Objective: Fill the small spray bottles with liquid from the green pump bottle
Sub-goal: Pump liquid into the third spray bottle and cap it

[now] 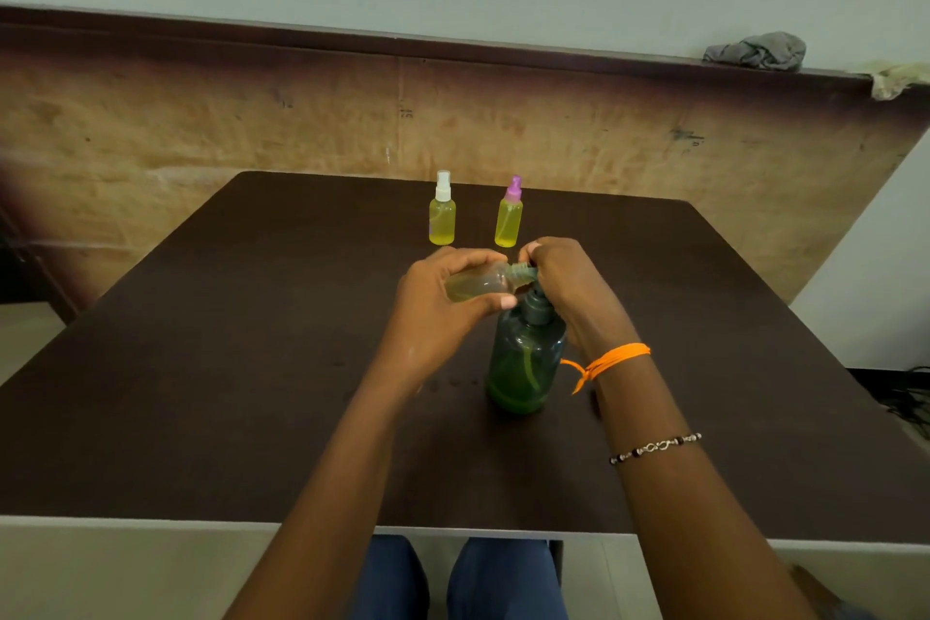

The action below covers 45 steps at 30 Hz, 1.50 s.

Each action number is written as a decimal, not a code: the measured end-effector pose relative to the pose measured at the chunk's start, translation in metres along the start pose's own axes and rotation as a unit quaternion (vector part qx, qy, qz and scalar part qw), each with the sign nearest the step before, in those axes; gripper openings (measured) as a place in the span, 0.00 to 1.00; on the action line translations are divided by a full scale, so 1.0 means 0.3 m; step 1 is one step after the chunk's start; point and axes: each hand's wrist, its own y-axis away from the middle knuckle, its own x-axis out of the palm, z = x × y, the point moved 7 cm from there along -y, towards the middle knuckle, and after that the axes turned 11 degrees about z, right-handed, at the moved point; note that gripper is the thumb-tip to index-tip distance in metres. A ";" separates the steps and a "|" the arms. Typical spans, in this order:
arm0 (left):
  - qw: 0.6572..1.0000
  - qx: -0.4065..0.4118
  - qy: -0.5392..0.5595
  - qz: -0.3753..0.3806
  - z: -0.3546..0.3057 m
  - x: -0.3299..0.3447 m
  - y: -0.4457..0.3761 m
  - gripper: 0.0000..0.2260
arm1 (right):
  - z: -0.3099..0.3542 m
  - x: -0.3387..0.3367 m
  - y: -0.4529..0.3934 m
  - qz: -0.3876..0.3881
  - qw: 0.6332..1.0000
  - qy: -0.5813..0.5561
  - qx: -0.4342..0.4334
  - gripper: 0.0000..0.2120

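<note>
Head view shows the left hand holding a small bottle on its side, its open neck by the pump top of the green pump bottle. Right hand curls over that pump. Two full spray bottles, white cap and purple cap, stand behind on the dark table.

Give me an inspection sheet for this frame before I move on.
Surface: dark brown table, faint drips by the pump bottle.
Job's things: green pump bottle upright, little liquid; white-capped bottle and purple-capped bottle full, upright; third bottle held sideways.
Clutter: nothing seen.
Hands: left hand holds the third bottle; right hand at its neck.
Cables: dark cables on floor, right.
Surroundings: grey rag on ledge.
</note>
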 end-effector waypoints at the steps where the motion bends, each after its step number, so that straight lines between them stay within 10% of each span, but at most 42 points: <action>1: 1.000 0.002 -0.002 -0.001 -0.004 -0.002 -0.001 0.15 | 0.003 0.000 0.006 0.004 1.000 0.004 -0.004 0.19; 45: 1.000 0.004 -0.016 -0.011 -0.021 -0.006 0.007 0.17 | -0.004 0.004 0.012 -0.005 0.999 -0.042 -0.025 0.19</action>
